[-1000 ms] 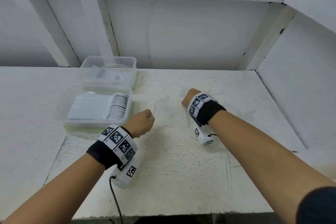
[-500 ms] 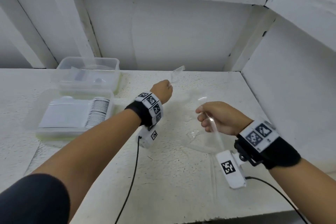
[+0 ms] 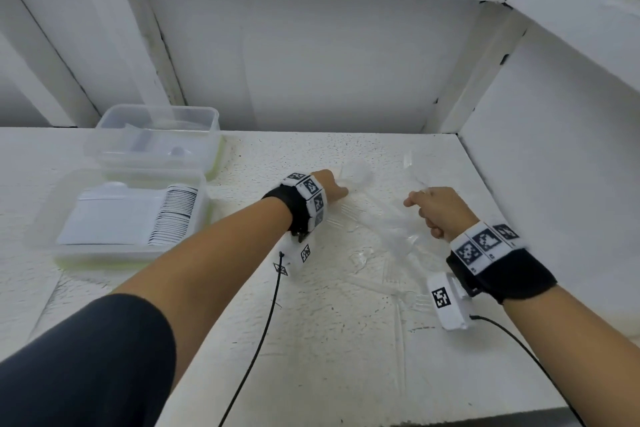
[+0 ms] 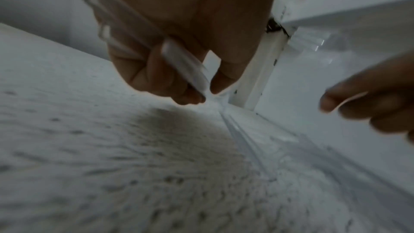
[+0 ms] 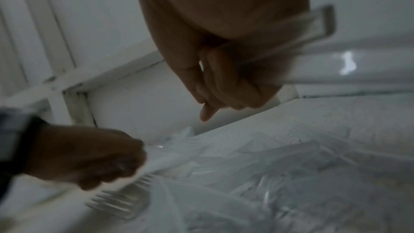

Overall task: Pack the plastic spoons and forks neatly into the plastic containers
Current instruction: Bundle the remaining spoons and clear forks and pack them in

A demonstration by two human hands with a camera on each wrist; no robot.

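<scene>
Fingers of left hand (image 4: 179, 45) and right hand (image 5: 226, 56) each curled around clear cutlery handles.

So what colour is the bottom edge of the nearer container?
Pale yellow-green along the nearer container's base; clearest in the head view.

white textured tabletop (image 3: 329, 340) under white walls (image 3: 311, 62) braced by painted wooden beams (image 3: 145, 45).

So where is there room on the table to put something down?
Bare table lies near the front edge, under the forearms, and on the far left beside the two clear containers. Between the left hand and right hand it is crowded with scattered clear plastic cutlery, which reaches the right wall.
</scene>
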